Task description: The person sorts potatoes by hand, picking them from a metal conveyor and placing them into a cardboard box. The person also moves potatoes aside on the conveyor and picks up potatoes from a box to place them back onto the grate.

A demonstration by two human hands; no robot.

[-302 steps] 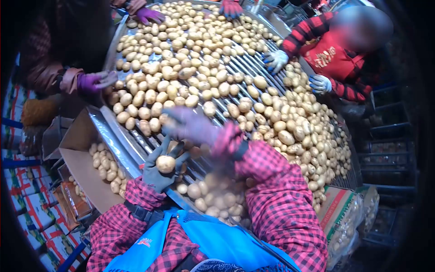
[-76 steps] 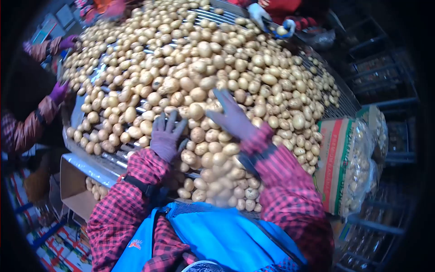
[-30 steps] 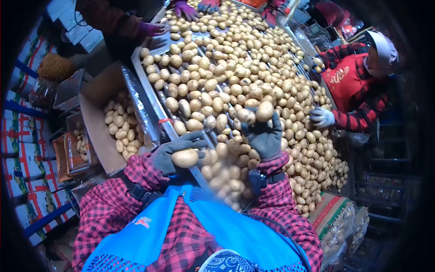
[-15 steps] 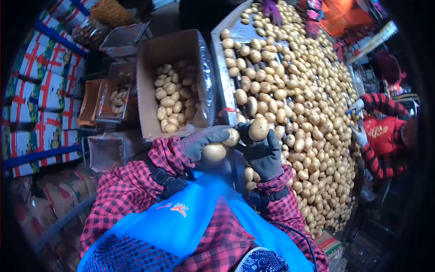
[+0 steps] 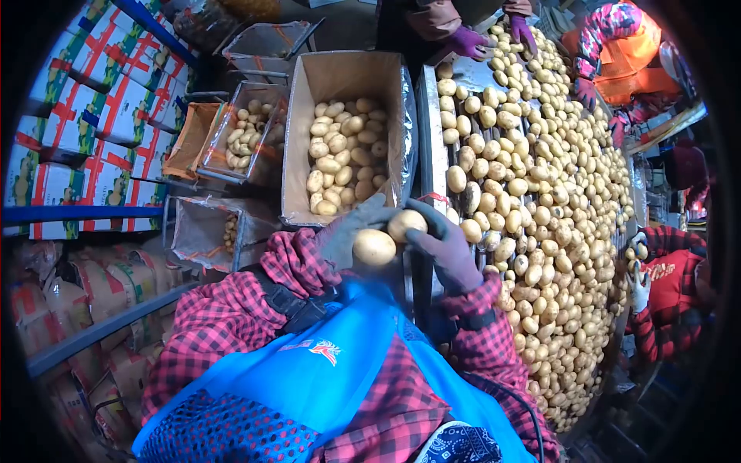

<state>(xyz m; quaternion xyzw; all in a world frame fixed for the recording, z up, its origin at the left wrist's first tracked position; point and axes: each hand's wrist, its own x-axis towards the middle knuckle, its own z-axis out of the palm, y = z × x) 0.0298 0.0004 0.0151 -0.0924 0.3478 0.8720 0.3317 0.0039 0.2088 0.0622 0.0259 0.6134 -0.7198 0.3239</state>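
Note:
Both my hands wear dark grey gloves and meet in front of my blue apron, near the large carton's lower edge. My left hand is closed around a pale potato. A second potato sits between the two hands, gripped by the fingers of my right hand. Beyond them, the large open carton holds many potatoes on its bottom. To the right of my right hand, a long sorting table is covered with potatoes.
Smaller lined bins stand left of the carton, with stacked printed boxes farther left. A co-worker's purple-gloved hands are at the table's top end. Another person in red works at the right, holding potatoes.
The view has swung left, so table and carton appear farther right. My right hand has come in beside my left hand, and the potato it held before is no longer in it.

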